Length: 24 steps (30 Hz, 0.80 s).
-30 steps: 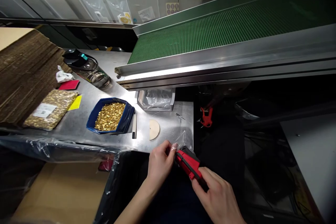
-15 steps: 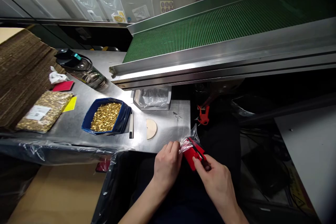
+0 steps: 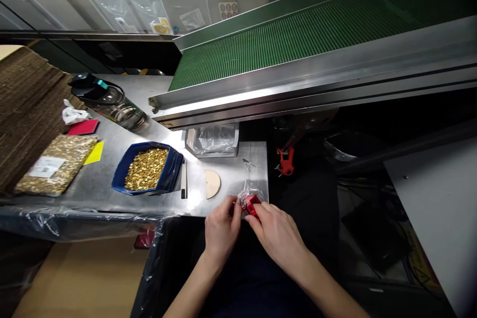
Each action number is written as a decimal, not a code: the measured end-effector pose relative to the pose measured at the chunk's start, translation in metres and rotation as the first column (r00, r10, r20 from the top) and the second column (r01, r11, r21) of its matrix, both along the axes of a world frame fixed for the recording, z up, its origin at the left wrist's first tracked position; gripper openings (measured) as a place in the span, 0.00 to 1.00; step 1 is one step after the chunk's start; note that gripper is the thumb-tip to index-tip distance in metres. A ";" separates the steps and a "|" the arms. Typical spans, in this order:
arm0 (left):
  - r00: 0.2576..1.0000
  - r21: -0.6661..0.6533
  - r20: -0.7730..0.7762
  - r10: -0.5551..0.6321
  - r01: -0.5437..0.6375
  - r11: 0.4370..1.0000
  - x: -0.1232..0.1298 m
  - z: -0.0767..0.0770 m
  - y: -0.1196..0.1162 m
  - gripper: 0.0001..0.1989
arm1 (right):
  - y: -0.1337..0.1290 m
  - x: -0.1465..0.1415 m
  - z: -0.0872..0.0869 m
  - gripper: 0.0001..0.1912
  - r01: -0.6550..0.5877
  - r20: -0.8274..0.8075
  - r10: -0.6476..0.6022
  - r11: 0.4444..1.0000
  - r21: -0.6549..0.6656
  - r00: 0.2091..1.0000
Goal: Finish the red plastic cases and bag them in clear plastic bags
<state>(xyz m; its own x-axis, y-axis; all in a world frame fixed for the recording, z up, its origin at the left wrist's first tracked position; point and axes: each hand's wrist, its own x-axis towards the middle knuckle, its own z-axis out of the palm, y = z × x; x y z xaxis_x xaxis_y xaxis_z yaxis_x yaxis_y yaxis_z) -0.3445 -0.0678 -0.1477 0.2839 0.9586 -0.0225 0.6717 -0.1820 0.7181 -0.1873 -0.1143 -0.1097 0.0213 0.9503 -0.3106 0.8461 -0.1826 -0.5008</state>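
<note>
Plastic (image 3: pixel 252 191) pinched by left hand (image 3: pixel 221 228); right hand (image 3: pixel 278 232) grips one red tool (image 3: pixel 252 204)

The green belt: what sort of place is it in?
Probably a packing station in a factory or workshop: the belt, stacked cardboard and a blue bin of small gold pieces suggest it.

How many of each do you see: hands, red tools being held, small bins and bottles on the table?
Hands: 2, left hand and right hand
Held red tool: 1
Small bins: 2, blue bin and grey bin
Bottle: 1
Total: 6
</note>
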 end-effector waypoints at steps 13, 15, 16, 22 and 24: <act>0.943 0.099 -0.328 -0.063 0.101 0.990 -0.023 0.009 0.008 0.13 | 0.001 0.060 0.004 0.26 -0.300 -0.087 0.304 0.952 0.056 0.949; 0.918 0.041 -0.381 -0.106 0.131 0.990 -0.024 0.015 0.014 0.13 | -0.004 0.066 0.000 0.31 -0.392 -0.054 0.399 0.913 0.107 0.915; 0.908 0.008 -0.397 -0.135 0.151 0.989 -0.025 0.020 0.018 0.13 | -0.005 0.068 -0.001 0.31 -0.438 -0.001 0.444 0.886 0.151 0.896; 0.874 -0.152 -0.324 -0.362 0.329 0.932 -0.037 0.054 0.029 0.15 | -0.011 0.074 0.007 0.19 -0.537 0.116 0.552 0.707 0.460 0.826; 0.912 -0.209 -0.172 -0.371 0.335 0.919 -0.044 0.066 0.033 0.16 | -0.014 0.076 0.016 0.19 -0.419 -0.022 0.505 0.740 0.527 0.863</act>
<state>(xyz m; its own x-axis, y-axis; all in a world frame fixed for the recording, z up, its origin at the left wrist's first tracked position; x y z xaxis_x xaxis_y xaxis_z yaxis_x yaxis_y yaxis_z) -0.3888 -0.0350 -0.0822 0.5746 0.7724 -0.2705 0.7210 -0.3215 0.6138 -0.1108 -0.1280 -0.0941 -0.4674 0.8520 0.2360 0.6653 0.5148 -0.5407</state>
